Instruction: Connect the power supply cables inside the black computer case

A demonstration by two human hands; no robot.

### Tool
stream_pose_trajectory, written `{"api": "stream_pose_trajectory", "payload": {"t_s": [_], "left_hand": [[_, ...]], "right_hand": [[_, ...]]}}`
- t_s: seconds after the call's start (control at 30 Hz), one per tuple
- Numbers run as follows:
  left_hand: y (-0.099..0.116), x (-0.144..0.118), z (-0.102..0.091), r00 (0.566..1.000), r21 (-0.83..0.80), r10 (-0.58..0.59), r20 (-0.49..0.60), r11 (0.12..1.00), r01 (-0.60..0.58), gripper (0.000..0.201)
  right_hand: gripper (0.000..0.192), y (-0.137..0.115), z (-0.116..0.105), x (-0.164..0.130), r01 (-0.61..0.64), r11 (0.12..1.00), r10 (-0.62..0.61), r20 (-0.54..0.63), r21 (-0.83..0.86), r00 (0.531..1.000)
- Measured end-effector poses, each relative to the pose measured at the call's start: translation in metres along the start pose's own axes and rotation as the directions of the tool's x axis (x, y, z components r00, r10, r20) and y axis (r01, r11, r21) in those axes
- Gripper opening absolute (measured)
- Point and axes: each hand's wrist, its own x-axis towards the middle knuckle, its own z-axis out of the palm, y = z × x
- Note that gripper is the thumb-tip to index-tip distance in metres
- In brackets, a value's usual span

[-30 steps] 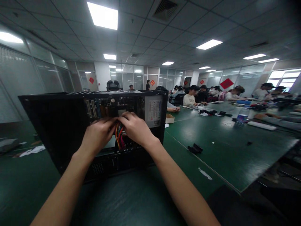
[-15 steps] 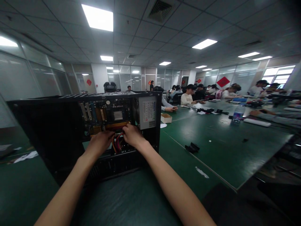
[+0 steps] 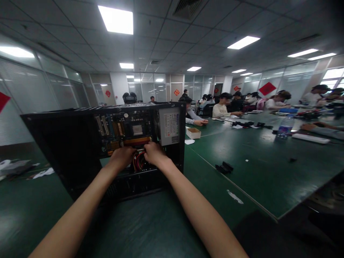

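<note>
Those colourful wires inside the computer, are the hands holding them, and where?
Both the left hand and right hand are on the wire bundle, at its top; the exact grip is hidden.

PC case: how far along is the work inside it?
Done: the PC case stands open on the green table, with motherboard and power supply seated. In hand: left hand and right hand both at the red and yellow cable bundle. Left: the bundle hangs loose; no side panel is in view.
</note>
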Motion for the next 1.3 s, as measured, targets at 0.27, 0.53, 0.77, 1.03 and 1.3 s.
{"api": "stream_pose_trajectory", "payload": {"t_s": [0.27,0.53,0.77,1.03,1.3], "left_hand": [[0.001,-0.001,0.0,1.0,0.029,-0.013,-0.013,0.999,0.013,0.037],[0.003,-0.004,-0.004,1.0,0.07,-0.005,-0.003,0.998,0.005,0.038],[0.002,-0.005,-0.003,0.999,0.08,-0.029,-0.023,0.996,0.031,0.038],[0.001,-0.003,-0.001,1.0,0.093,-0.022,0.016,0.995,0.02,0.038],[0.001,0.003,0.001,0.996,0.047,-0.087,-0.013,0.995,0.088,0.035]], "right_hand": [[0.028,0.001,0.006,-0.004,-0.024,1.0,0.022,0.101,0.015,0.995],[0.029,-0.001,-0.001,-0.01,-0.028,0.999,0.024,0.093,0.036,0.995],[0.029,0.0,0.002,-0.009,-0.029,0.999,0.024,0.107,0.046,0.994],[0.03,0.0,0.002,-0.007,-0.035,0.999,0.03,0.133,0.036,0.991],[0.032,0.0,0.003,-0.007,-0.028,0.998,0.022,0.125,0.05,0.992]]}}
